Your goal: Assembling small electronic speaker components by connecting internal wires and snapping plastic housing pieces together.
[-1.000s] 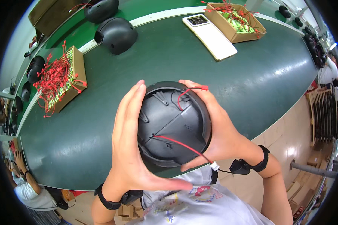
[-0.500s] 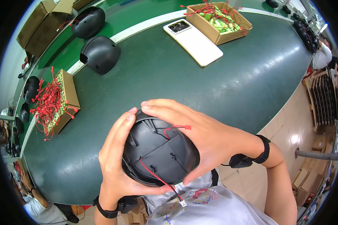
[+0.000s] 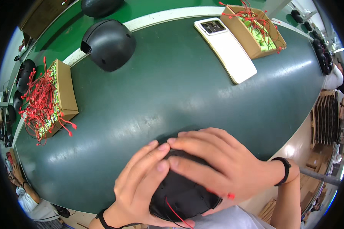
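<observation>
Head view: your left hand [image 3: 141, 183] cups the black round housing [image 3: 183, 194] from the side and below, while your right hand [image 3: 218, 168] lies flat over its top, fingers spread. Both grips are clenched on the housing, which sits low in the picture at the near edge of the dark green desk [image 3: 172, 87], close to your chest. A thin red wire [image 3: 174, 210] trails out of the housing near your left thumb. With your palm covering the top, I judge the wire could get pinched or tugged loose. Farther off lie a white phone [image 3: 227, 49], a black dome shell [image 3: 109, 44] and two cardboard boxes of red-wired parts [image 3: 61, 97] [image 3: 256, 32].
</observation>
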`<state>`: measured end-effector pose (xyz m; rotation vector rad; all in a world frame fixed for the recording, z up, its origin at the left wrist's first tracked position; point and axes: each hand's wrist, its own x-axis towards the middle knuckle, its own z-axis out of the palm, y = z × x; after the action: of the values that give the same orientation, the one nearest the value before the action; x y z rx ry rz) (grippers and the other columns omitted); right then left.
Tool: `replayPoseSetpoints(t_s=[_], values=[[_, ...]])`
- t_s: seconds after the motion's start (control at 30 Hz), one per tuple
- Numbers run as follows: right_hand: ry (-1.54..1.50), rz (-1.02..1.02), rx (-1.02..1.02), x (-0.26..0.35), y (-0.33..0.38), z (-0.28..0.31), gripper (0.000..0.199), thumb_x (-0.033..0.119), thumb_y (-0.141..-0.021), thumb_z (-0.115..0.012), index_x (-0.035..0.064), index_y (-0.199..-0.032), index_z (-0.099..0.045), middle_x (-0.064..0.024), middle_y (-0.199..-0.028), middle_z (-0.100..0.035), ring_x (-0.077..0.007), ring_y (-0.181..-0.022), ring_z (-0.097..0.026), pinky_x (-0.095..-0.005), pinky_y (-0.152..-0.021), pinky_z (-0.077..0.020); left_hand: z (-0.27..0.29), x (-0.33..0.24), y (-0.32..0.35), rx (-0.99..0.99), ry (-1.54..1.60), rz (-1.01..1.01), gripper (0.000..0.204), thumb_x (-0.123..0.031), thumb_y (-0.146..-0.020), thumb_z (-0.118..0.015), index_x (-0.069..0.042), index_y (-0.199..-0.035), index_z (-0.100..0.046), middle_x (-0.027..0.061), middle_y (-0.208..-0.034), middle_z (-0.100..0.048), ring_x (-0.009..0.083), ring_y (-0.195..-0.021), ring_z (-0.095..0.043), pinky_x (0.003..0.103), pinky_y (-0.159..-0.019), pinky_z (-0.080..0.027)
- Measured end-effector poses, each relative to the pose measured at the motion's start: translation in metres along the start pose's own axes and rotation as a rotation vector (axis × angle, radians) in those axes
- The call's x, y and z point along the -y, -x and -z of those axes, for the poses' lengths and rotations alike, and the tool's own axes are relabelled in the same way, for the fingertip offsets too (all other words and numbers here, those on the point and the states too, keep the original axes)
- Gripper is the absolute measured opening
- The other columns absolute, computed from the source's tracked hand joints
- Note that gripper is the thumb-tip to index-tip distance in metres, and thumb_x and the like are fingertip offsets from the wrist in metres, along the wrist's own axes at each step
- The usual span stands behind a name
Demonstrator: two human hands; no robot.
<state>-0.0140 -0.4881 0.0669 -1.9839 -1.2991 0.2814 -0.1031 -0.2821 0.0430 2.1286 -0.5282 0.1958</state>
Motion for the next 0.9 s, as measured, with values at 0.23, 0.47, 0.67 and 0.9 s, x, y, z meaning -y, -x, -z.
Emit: replayPoseSetpoints(t_s=[0.23, 0.47, 0.67, 0.9], values=[[0.308, -0.034, 0.218, 0.046, -0.003, -0.027, 0.07, 0.033, -0.08, -0.061, 0.0224, -0.144, -0.032, -0.0143, -0.144, -0.035, -0.0364, -0.133, -0.035, -0.0636, -0.092, -0.0391, -0.015, 0.029, 0.023, 0.05, 0.451, 0.096, 0.147, -0.051, -0.056, -0.09, -0.021, -0.145, 0.023, 0.0288, -0.139, -0.035, 0.047, -0.123, -0.045, 0.057, -0.098, -0.041], [0.484, 0.019, 0.316, 0.05, -0.06, 0.02, 0.057, 0.033, -0.072, -0.067, 0.0151, -0.124, -0.052, -0.0176, -0.118, -0.053, -0.0326, -0.113, -0.052, -0.0483, -0.086, -0.0456, -0.013, 0.031, 0.031, -0.041, 0.783, 0.2, 0.14, -0.024, -0.054, -0.096, -0.015, -0.15, 0.005, 0.0299, -0.148, -0.027, 0.0403, -0.135, -0.037, 0.05, -0.109, -0.033], [-0.722, -0.436, 0.333, -0.063, -0.071, 0.067, 0.112, 0.037, -0.06, -0.087, 0.0052, -0.146, -0.023, -0.0191, -0.13, -0.047, -0.0313, -0.123, -0.046, -0.0392, -0.102, -0.0389, -0.013, 0.033, 0.034, -0.211, 0.918, 0.286, 0.106, -0.02, -0.071, -0.085, -0.004, -0.149, -0.015, 0.02, -0.147, -0.033, 0.0355, -0.133, -0.039, 0.047, -0.111, -0.03], [0.029, -0.536, -0.207, -0.161, -0.207, 0.18, 0.125, 0.052, -0.047, -0.088, 0.0009, -0.144, -0.03, -0.0261, -0.134, -0.044, -0.038, -0.122, -0.048, -0.0424, -0.101, -0.0412, -0.009, 0.035, 0.042, -0.097, 0.706, 0.291, 0.078, -0.019, -0.068, -0.086, 0.0, -0.133, -0.046, 0.0188, -0.135, -0.047, 0.0319, -0.127, -0.047, 0.043, -0.105, -0.038]])
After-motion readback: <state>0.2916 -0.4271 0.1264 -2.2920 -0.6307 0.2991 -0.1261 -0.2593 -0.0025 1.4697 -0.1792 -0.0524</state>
